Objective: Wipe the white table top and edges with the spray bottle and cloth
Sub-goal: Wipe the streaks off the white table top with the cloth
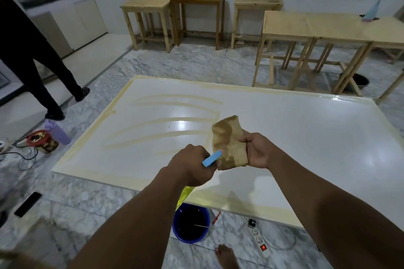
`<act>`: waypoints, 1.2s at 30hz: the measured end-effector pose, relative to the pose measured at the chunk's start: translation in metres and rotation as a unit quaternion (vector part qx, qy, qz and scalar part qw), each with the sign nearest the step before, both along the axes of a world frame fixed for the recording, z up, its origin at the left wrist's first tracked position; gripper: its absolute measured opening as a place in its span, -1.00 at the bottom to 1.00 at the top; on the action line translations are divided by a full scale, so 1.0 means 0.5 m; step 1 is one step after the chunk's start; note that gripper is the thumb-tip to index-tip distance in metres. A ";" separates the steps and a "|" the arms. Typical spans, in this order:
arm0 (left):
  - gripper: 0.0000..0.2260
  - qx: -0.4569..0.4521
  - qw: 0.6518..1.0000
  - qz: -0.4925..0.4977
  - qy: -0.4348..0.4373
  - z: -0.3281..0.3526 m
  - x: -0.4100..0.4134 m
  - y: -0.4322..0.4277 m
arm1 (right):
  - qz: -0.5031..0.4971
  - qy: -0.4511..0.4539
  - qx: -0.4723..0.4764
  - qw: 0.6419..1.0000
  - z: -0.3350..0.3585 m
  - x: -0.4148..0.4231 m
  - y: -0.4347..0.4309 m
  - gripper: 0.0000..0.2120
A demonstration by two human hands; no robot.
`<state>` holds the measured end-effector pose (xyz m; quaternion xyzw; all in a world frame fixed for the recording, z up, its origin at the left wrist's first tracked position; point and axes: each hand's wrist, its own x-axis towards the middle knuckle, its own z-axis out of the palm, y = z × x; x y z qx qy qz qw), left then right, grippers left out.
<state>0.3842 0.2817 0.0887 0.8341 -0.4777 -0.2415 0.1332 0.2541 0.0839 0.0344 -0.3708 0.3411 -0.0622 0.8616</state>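
The white table top (pixel 295 129) fills the middle of the view, with yellowish streaks across its left half and along its edges. My left hand (pixel 192 165) grips a spray bottle (pixel 211 159); its blue nozzle points at the cloth, and a yellow body shows below my wrist. My right hand (pixel 255 149) holds up a stained brown cloth (pixel 229 142) above the table, close to the nozzle.
A blue bucket (pixel 190 223) stands on the marble floor under the near table edge, beside a power strip (pixel 259 240) and my bare foot (pixel 227 256). A person's legs (pixel 43 67) are at the left. Wooden tables (pixel 328 28) line the far wall. A purple bottle (pixel 58 132) stands on the floor.
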 end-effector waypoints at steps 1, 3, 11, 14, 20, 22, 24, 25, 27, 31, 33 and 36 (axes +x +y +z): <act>-0.60 0.005 1.000 0.001 -0.004 0.002 0.000 0.004 | -0.001 0.003 -0.004 1.000 0.002 0.000 0.003 -0.58; -0.59 0.008 1.000 0.002 -0.005 0.011 0.003 0.016 | 0.001 0.001 -0.010 1.000 0.007 0.002 0.013 -0.58; -0.60 -0.059 0.997 0.047 0.020 0.054 0.046 0.119 | 0.118 0.162 -0.133 0.971 0.031 0.026 0.061 -0.63; -0.60 -0.082 0.995 0.061 0.020 0.057 0.082 0.121 | 0.167 0.211 -0.177 0.947 0.047 0.059 0.043 -0.64; -0.61 -0.113 0.986 0.111 0.056 0.043 0.192 0.026 | 0.183 0.275 -0.275 0.903 0.050 0.228 -0.105 -0.59; -0.62 -0.132 0.980 0.131 0.071 0.030 0.234 -0.026 | 0.190 0.284 -0.310 0.887 0.046 0.297 -0.175 -0.59; -0.62 -0.139 0.976 0.150 0.078 0.005 0.285 -0.096 | 0.198 0.295 -0.335 0.873 0.027 0.374 -0.262 -0.58; -0.62 -0.141 0.974 0.157 0.081 -0.004 0.306 -0.127 | 0.207 0.301 -0.348 0.864 0.021 0.405 -0.300 -0.59; -0.61 -0.145 0.973 0.162 0.081 -0.024 0.347 -0.187 | 0.235 0.302 -0.378 0.843 -0.002 0.466 -0.383 -0.60; -0.59 -0.167 0.969 0.170 0.068 -0.057 0.427 -0.290 | 0.256 0.299 -0.492 0.777 -0.041 0.577 -0.523 -0.76; -0.60 -0.184 0.965 0.176 0.060 -0.074 0.460 -0.322 | 0.262 0.291 -0.564 0.727 -0.050 0.622 -0.556 -0.79; -0.61 -0.202 0.961 0.182 0.050 -0.095 0.493 -0.350 | 0.259 0.276 -0.655 0.654 -0.097 0.667 -0.582 -0.62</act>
